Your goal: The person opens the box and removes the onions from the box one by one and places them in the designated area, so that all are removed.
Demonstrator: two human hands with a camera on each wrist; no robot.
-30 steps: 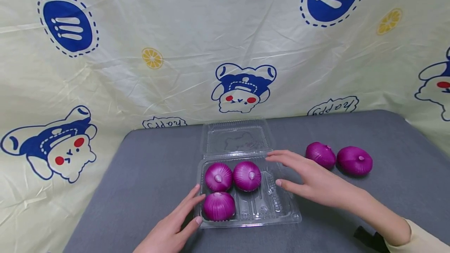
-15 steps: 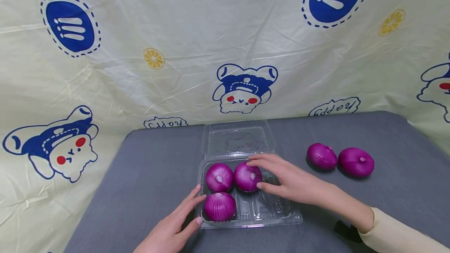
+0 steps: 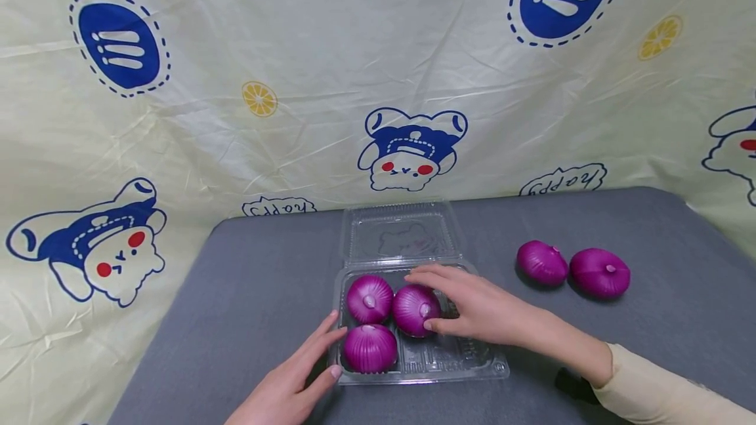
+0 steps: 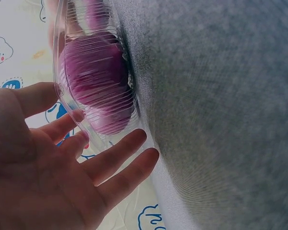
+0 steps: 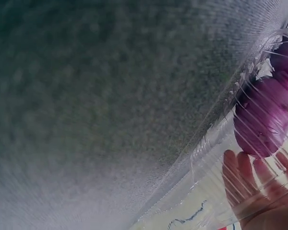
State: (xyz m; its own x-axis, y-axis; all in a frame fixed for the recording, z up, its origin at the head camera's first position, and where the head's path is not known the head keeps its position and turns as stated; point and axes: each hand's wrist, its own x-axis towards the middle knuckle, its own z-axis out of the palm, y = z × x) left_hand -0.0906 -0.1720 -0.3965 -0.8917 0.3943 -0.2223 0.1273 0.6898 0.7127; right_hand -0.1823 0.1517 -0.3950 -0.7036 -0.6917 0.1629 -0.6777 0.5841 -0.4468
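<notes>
In the head view, a clear plastic clamshell box (image 3: 437,376) with its lid (image 3: 392,231) laid back holds three red onions: a back-left onion (image 3: 369,299), a front-left onion (image 3: 370,348) and a right-hand onion (image 3: 413,310). My right hand (image 3: 481,303) grips the right-hand onion, thumb at its front and fingers at its back. The right wrist view has these fingers (image 5: 247,175) behind the ribbed wall, beside the onion (image 5: 262,117). My left hand (image 3: 292,376) rests at the box's left edge, fingers spread and relaxed; in the left wrist view its fingertips touch the rim (image 4: 62,91).
Two more red onions, a nearer-to-box onion (image 3: 541,263) and an outer onion (image 3: 599,273), lie side by side on the grey table (image 3: 266,281), right of the box. A printed cloth (image 3: 313,136) hangs behind the table's far edge.
My right hand has moved left from above the box's right side onto the right-hand onion. That onion has shifted slightly toward the front. My left hand has stayed in place.
</notes>
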